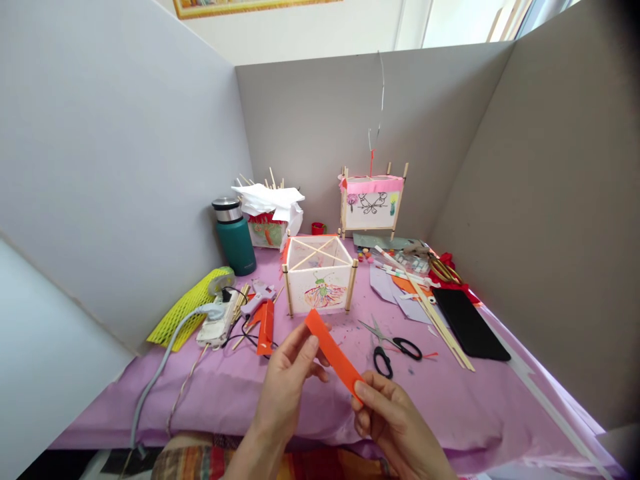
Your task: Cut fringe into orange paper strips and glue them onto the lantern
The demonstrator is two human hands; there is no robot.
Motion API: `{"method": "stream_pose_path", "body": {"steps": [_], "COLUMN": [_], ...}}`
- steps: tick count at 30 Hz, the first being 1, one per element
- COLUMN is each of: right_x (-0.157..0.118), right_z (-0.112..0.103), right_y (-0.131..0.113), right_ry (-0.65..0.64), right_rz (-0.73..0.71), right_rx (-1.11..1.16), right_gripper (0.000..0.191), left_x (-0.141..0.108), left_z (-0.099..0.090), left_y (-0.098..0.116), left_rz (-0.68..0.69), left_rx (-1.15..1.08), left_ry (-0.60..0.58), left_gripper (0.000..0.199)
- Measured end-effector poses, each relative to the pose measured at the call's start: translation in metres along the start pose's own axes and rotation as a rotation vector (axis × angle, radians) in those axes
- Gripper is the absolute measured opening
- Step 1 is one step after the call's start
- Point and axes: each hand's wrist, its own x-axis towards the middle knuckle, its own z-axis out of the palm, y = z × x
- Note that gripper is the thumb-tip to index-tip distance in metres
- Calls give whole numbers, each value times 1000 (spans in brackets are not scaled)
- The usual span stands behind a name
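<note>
An orange paper strip (pixel 336 353) slants between my two hands above the front of the table. My left hand (pixel 296 363) has its thumb and fingers closed around the strip's upper left end. At the lower right end, my right hand (pixel 377 407) pinches it between thumb and fingers. Just beyond stands a lantern with a wooden-stick frame and white panels (pixel 325 293), the front one bearing a colourful insect drawing; crossed sticks span its open top. Black-handled scissors (pixel 387 347) lie with blades parted to the right of my hands.
At left are a glue gun (pixel 257 300), folded orange paper (pixel 267 327), a power strip (pixel 216 327) and a teal bottle (pixel 235 237). Wooden sticks (pixel 440 327) and a black tablet-like slab (pixel 470 325) lie right. A second lantern (pixel 371 208) stands behind. Grey partitions (pixel 310 120) enclose the table.
</note>
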Motion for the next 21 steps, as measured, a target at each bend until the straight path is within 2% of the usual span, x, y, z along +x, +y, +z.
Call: {"method": "stream_pose_path", "body": {"steps": [4,10,16,21], "right_x": [-1,-5,-6,-4], "right_z": [2,7,12,11], "right_y": [2,1,4,11], "right_ry": [-7,32,71,78], "right_rz": [7,-14,-84,-76], "right_rx": [-17,-41,-109,-137], "right_gripper": [38,40,40,39], "left_x": [1,2,4,7], "left_z": [-3,-3,2,5], "left_y": [2,-3,-5,-4], "left_rz": [9,9,45,52], "left_rx": [-19,-36,38,81], "left_ry": [-25,6,119,179], "left_gripper": [39,29,27,29]}}
